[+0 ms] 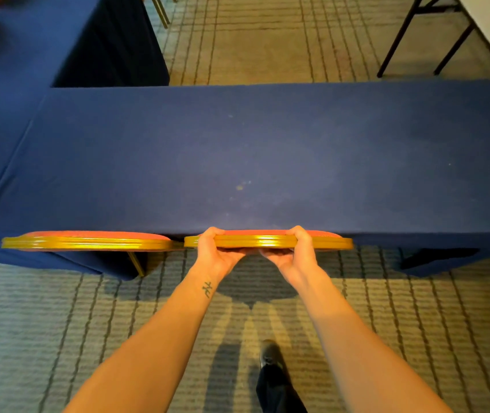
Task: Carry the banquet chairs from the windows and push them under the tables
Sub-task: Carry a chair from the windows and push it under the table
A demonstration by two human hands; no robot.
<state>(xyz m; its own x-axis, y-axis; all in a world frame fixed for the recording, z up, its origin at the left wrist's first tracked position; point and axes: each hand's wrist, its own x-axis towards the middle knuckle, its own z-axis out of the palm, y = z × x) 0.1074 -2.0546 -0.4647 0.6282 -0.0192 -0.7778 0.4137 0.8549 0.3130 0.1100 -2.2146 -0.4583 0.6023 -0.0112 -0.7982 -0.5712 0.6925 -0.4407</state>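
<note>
A banquet chair (324, 242) with a gold frame and red padding stands against the near edge of the blue-clothed table (267, 156); only the top of its back shows, its seat is hidden beneath the table. My left hand (212, 248) and my right hand (290, 248) both grip that gold top rail, fingers curled over it. A second gold and red chair (88, 242) sits just to the left, its back touching the same table edge.
Another blue-clothed table (29, 55) joins at the far left. Dark folding-table legs (398, 40) stand at the far right, thin gold chair legs (160, 10) at the top. Patterned carpet (58, 323) lies below me, with my shoe (270, 356) on it.
</note>
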